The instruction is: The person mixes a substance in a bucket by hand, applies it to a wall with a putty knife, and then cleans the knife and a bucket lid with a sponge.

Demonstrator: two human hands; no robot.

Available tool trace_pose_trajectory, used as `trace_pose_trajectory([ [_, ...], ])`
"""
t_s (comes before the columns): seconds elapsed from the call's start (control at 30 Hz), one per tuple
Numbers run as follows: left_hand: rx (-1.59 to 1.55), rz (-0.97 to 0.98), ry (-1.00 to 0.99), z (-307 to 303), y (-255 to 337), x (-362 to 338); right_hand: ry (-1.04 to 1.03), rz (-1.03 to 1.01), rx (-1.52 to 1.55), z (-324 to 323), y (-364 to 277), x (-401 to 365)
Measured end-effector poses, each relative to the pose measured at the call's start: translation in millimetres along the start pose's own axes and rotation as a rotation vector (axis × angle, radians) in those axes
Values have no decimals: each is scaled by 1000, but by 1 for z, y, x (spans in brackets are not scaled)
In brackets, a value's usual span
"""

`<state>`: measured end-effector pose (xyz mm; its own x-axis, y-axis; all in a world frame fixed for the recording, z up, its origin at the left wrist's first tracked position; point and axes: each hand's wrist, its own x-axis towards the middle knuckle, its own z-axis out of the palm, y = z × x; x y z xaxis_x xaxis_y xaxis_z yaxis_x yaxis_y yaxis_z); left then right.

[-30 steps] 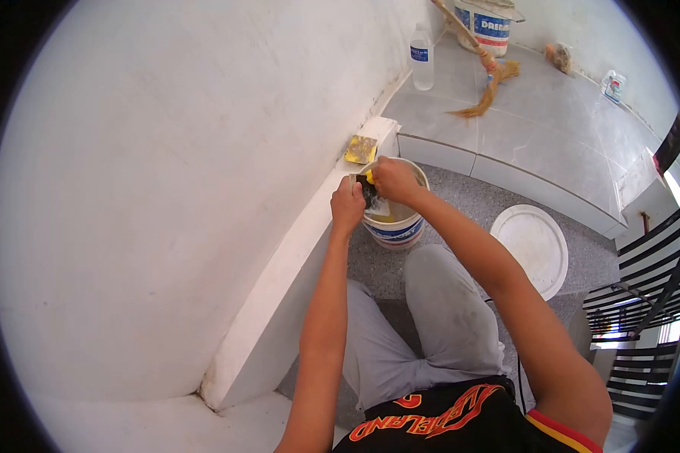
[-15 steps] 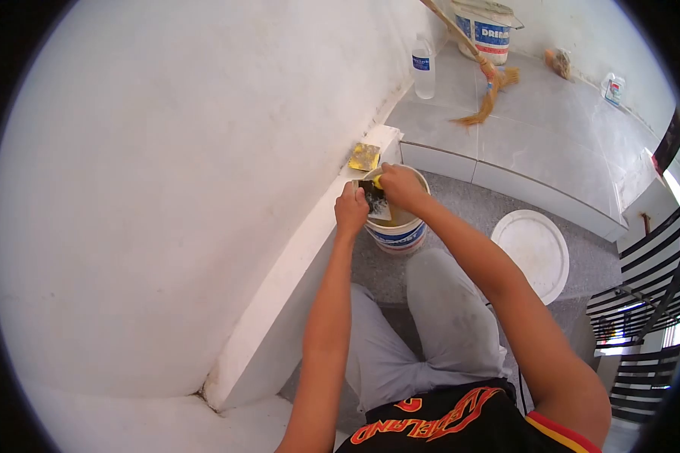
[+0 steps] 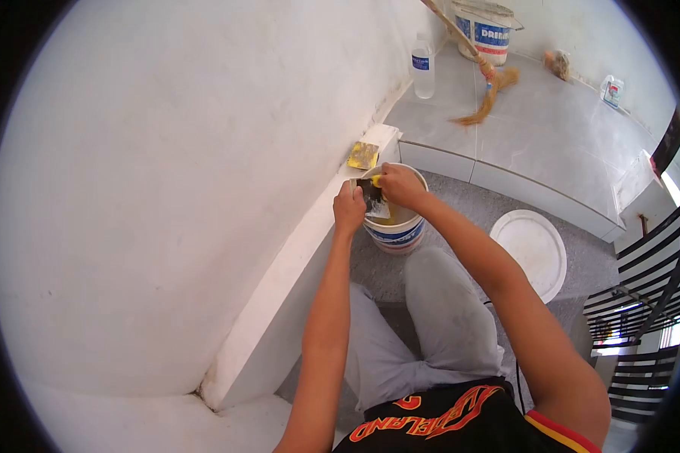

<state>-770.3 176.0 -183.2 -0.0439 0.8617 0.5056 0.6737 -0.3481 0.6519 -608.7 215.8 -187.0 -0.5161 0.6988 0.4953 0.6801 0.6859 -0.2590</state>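
My left hand (image 3: 348, 209) is closed around a dark-handled putty scraper (image 3: 373, 200) whose blade, smeared with pale paste, hangs over a small white bucket (image 3: 395, 234). My right hand (image 3: 400, 186) grips a second tool with a yellow handle (image 3: 375, 180) and presses it against that blade, right above the bucket's mouth. The bucket stands on the speckled stair tread between my knees and the white skirting ledge (image 3: 295, 264). A yellow piece of sandpaper (image 3: 363, 155) lies on the ledge just beyond my hands.
The bucket's round white lid (image 3: 530, 251) lies on the tread to the right. On the tiled landing above stand a water bottle (image 3: 422, 69), a large paint pail (image 3: 485, 29) and a broom (image 3: 482, 69). A stair railing (image 3: 646, 294) drops away at the right.
Both hands have stayed over the bucket, shifting only slightly as the yellow-handled tool rubs along the scraper blade. The view has drifted a little.
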Motion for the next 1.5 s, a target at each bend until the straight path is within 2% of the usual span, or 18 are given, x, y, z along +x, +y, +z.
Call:
trace_pose_trajectory([
  [0.07,-47,-22,11,-3,3,-3,-13,74,-206,5,12,-10],
  [0.1,-89,-47,10,-6,5,-3,-8,73,-206,0,5,-9],
  [0.17,-35,-92,-29,-12,12,-1,71,342,-170,-18,-19,3],
  [0.2,10,-145,-74,-12,12,-2,64,334,-167,-22,-26,7],
  [0.27,-1,-134,-62,-12,11,-2,257,397,-86,-28,-36,11],
  [0.3,-12,-111,-54,-10,11,-2,256,403,-87,-22,-34,10],
  [0.37,-23,-89,-65,-8,10,-2,195,28,74,-10,-31,9],
  [0.5,8,-100,-49,-8,10,-2,-48,213,-197,-11,-15,5],
  [0.6,59,-124,-55,-7,9,0,63,303,-99,-19,-14,10],
  [0.7,-26,-77,-55,-7,5,-2,252,139,228,-6,-22,-1],
  [0.77,-27,-84,-56,-8,6,-2,213,423,361,-4,-21,6],
  [0.87,-76,-66,-43,-8,5,-3,298,478,406,9,-18,6],
  [1.1,-73,-40,-93,-10,3,-2,262,638,302,20,-15,17],
  [1.2,-48,-44,-90,-9,4,-2,285,819,294,31,-9,17],
  [1.27,-40,-43,-85,-8,2,-1,419,1032,427,35,-7,12],
  [1.4,-18,-52,-69,-9,2,-1,305,1030,354,30,0,11],
  [1.47,-46,-47,-49,-7,2,-2,247,705,474,10,-12,6],
  [1.5,-73,-36,-20,-6,3,-2,248,711,471,8,-12,4],
])
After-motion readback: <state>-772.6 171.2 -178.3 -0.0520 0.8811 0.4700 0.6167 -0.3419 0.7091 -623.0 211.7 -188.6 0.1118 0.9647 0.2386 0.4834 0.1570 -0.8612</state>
